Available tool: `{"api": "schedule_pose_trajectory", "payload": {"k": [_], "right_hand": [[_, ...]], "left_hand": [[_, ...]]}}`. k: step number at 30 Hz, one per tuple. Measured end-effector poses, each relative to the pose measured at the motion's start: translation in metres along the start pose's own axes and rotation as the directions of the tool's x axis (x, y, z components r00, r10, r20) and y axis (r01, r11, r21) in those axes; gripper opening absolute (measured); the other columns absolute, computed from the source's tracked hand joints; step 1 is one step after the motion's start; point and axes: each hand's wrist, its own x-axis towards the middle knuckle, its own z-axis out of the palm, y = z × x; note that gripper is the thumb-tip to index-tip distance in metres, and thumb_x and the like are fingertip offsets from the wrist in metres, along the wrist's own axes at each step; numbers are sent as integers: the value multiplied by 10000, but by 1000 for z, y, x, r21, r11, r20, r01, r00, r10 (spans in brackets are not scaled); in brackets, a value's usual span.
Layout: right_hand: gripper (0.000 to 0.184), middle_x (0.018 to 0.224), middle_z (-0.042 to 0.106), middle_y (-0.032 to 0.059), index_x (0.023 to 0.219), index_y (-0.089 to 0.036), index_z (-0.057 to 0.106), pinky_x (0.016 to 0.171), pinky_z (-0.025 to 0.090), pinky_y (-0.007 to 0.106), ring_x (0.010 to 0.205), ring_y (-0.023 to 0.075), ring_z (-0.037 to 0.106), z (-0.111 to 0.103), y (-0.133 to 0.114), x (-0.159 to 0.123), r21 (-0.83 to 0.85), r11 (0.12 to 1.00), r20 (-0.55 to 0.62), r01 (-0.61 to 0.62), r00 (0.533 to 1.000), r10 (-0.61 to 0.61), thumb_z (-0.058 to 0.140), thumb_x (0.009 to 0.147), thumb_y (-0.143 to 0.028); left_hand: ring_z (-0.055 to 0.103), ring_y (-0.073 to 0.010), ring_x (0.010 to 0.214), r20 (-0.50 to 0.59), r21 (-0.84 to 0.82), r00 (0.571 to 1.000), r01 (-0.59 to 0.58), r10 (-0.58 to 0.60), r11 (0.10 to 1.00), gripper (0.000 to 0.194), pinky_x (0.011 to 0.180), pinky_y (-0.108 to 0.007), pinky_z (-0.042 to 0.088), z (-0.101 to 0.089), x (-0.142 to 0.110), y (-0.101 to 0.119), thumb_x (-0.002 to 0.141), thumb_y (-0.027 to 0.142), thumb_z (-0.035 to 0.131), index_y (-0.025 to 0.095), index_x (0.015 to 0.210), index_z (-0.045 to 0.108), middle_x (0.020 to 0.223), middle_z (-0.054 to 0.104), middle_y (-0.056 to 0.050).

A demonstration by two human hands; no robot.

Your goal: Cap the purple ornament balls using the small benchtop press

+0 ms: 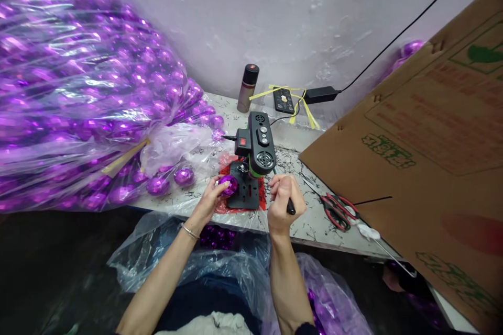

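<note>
On the left, a bulging bag [86, 89] of shiny purple balls crowds the table [310, 222]; 2 more balls [184, 177] lie near its front edge. The left hand [210, 200], half curled, pinches 1 ball [228, 186] between thumb and fingers, at the left side of the machine [262, 141]. The ball looks light, stiff and slick, its faceted skin probably easy to scratch; a hold around its widest part seems surest. The machine hems it in on the right, so leftward or frontward looks freer. The right hand [286, 204] is a fist around a black-tipped handle [291, 207]; whether that joins the machine, I cannot tell. Farther right, scissors [340, 212] and a slanting box [408, 167] narrow the room.
</note>
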Motion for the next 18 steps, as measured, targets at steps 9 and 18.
{"api": "schedule_pose_trajectory", "payload": {"k": [9,18], "right_hand": [[458,625,517,-29,646,-246,452,617,427,303,639,132,575,-1,-8,8,-56,997,31,-58,998,59,451,1097,-323],[437,645,529,-34,660,-233,470,627,425,284,657,117,579,-2,-6,6,-21,999,56,-38,998,39,460,1095,-270]], "left_hand": [[742,-284,1202,17,136,988,-155,154,979,730,1068,-384,564,4,9,0,620,488,978,217,1242,708,1249,794,-87],[679,-314,1339,80,256,910,-413,406,874,775,1196,-460,495,13,19,-22,740,535,904,211,1368,585,1434,703,-149]]}}
